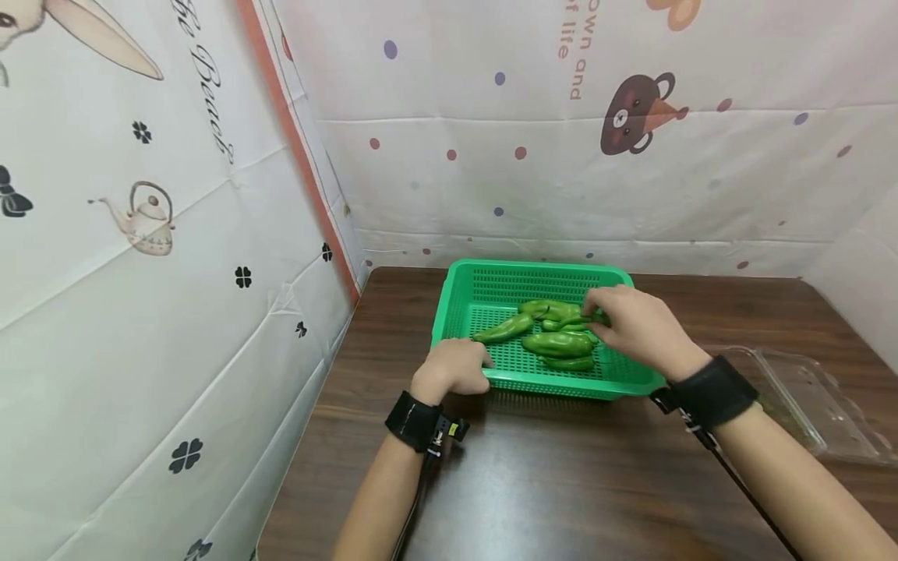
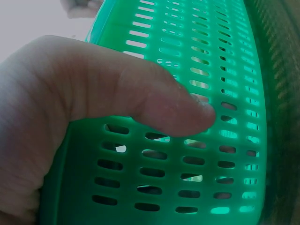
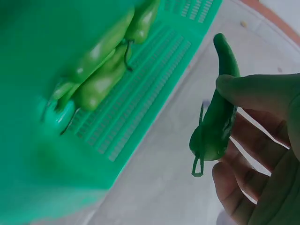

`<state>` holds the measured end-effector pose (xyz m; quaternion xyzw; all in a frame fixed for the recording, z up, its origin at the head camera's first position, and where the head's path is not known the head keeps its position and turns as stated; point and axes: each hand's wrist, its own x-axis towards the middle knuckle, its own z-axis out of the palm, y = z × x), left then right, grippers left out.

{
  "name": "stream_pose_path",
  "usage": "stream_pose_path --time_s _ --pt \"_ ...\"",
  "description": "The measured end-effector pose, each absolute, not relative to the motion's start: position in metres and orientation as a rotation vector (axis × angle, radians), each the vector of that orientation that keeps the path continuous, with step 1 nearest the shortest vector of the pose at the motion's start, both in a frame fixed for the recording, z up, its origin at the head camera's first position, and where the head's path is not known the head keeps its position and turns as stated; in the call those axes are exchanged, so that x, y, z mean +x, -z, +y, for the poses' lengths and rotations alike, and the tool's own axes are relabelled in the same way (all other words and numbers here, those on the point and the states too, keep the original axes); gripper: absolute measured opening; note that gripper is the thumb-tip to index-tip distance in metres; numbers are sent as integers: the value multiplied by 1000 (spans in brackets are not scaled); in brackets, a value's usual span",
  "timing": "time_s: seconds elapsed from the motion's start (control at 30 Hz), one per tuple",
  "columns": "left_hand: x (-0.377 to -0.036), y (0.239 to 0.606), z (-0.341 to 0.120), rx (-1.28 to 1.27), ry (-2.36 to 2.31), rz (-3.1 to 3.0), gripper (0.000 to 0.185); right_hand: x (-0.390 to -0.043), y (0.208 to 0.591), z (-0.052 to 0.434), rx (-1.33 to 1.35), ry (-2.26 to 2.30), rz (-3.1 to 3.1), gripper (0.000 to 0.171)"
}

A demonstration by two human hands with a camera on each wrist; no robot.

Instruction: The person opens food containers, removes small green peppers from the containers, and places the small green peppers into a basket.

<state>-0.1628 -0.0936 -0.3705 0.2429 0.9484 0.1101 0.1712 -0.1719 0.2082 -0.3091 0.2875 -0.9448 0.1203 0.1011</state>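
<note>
Table [image 1: 533, 483]: dark wood, carried everything.
Basket [image 1: 491, 280]: green, slotted, at 12 o'clock on table.
Tray [image 1: 807, 389]: clear plastic, at 3 o'clock of basket.
Left hand [image 1: 452, 370]: gripped basket's near wall, thumb [image 2: 154, 101] pressed on slots.
Right hand [image 1: 634, 323]: over basket's 3 o'clock side, pinched one pepper [image 3: 215, 117].
Other peppers [image 1: 554, 335]: piled inside basket.

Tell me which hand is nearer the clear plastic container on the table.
Right. The right hand is over the green basket, holding a green pepper, on the side of the clear plastic container. The left hand grips the basket's far-side front corner.
</note>
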Motion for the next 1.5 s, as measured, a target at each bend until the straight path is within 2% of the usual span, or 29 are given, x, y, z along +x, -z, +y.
stream_pose_path --time_s 0.5,0.8,0.97,1.2,1.5 --pt "-158 369 -102 719 -313 2684 51 -206 318 146 998 -366 -2898 14" --pt "-167 372 -97 705 -315 2684 45 -230 323 132 1028 -446 -2959 10" --pt "-168 374 -94 697 -317 2692 45 -242 341 128 1092 -508 -2994 10" --pt "-165 376 -92 712 -341 2669 17 -247 365 121 1229 -529 -3035 12" --pt "-165 374 -91 742 -347 2695 37 -249 370 110 1279 -423 -3045 15"
